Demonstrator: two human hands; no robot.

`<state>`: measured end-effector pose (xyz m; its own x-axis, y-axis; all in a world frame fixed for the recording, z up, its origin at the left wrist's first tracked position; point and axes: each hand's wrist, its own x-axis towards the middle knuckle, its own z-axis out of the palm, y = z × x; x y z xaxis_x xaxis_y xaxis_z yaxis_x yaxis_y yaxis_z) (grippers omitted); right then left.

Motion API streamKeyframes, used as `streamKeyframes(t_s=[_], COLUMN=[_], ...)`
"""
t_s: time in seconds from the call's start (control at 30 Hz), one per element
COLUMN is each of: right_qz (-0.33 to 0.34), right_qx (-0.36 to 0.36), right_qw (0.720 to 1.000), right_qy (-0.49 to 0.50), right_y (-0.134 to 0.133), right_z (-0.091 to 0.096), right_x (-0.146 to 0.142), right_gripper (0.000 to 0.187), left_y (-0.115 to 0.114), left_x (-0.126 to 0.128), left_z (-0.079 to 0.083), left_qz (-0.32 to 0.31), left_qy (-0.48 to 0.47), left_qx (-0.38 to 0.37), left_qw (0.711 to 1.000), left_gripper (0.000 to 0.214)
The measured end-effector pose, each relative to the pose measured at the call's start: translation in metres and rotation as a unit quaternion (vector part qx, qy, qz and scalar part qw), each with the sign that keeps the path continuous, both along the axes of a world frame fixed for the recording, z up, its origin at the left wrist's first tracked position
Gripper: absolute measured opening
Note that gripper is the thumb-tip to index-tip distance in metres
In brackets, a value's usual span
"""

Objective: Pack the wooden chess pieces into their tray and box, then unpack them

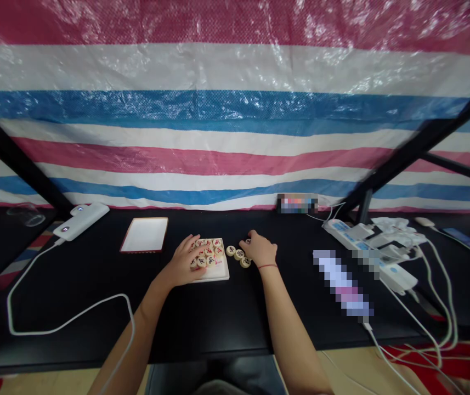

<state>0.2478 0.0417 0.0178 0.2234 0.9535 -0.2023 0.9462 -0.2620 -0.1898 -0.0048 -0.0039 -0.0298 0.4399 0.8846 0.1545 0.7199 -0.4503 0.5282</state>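
A shallow white box (223, 271) holds several round Chinese chess pieces (209, 253) with red and black characters, set in rows; bare white bottom shows at its lower right. My left hand (186, 260) lies over the left side of the box, its fingers apart and resting on the pieces and rim. Just right of the box, several loose Chinese chess pieces (239, 254) lie on the black table (214, 312). Among them my right hand (261, 250) has its fingers curled around a Chinese chess piece (248, 241), which is partly hidden by the fingertips.
The box lid (145, 234) lies inside up at the left. A white power bank (80, 222) with a cable stands farther left. On the right are a blurred phone-like object (344, 285), a power strip (395, 274) with plugs and tangled cables. Striped sheeting (202, 159) hangs behind.
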Motion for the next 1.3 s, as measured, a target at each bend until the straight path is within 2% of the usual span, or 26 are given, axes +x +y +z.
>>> streamKeyframes(t_s=[0.17,0.27,0.4,0.47,0.53,0.67,0.73,0.8,0.9,1.17,1.3], right_qz=[0.009,0.001,-0.001,0.023,0.048,0.049,0.032,0.020,0.025,0.044,0.024], right_qx=[0.026,0.051,0.141,0.207,0.237,0.176,0.144,0.135,0.147,0.174,0.199], right_qw=[1.000,0.998,0.985,0.958,0.918,0.834,0.795,0.771,0.753,0.739,0.719], right_qy=[0.006,0.023,0.101,0.198,0.314,0.521,0.588,0.622,0.641,0.649,0.666], right_y=[0.002,0.002,0.000,-0.002,-0.005,-0.013,-0.016,-0.019,-0.021,-0.023,-0.019], right_z=[-0.006,-0.010,-0.011,-0.011,-0.012,-0.016,-0.017,-0.018,-0.019,-0.015,-0.019], right_x=[0.005,0.013,0.020,0.018,0.009,-0.015,-0.024,-0.029,-0.034,-0.037,-0.031], right_gripper=[0.031,0.029,0.026,0.028,0.033,0.043,0.047,0.047,0.043,0.035,0.040], left_y=[-0.001,-0.001,0.000,0.003,0.008,0.015,0.015,0.014,0.010,0.007,0.008], left_x=[0.001,0.003,0.007,0.015,0.028,0.059,0.068,0.070,0.065,0.063,0.052], left_z=[-0.001,-0.001,0.008,0.015,0.021,0.025,0.023,0.020,0.017,0.021,0.023], left_qz=[0.009,0.034,0.061,0.061,0.047,0.002,-0.002,0.009,0.027,0.067,0.096], left_qy=[-0.016,-0.027,-0.053,-0.059,-0.058,-0.064,-0.088,-0.112,-0.133,-0.135,-0.151], left_qx=[0.017,0.056,0.141,0.173,0.182,0.156,0.141,0.136,0.143,0.162,0.171], left_qw=[1.000,0.997,0.987,0.981,0.980,0.986,0.986,0.984,0.980,0.975,0.969], left_gripper=[0.059,0.052,0.046,0.042,0.040,0.048,0.048,0.041,0.031,0.024,0.023])
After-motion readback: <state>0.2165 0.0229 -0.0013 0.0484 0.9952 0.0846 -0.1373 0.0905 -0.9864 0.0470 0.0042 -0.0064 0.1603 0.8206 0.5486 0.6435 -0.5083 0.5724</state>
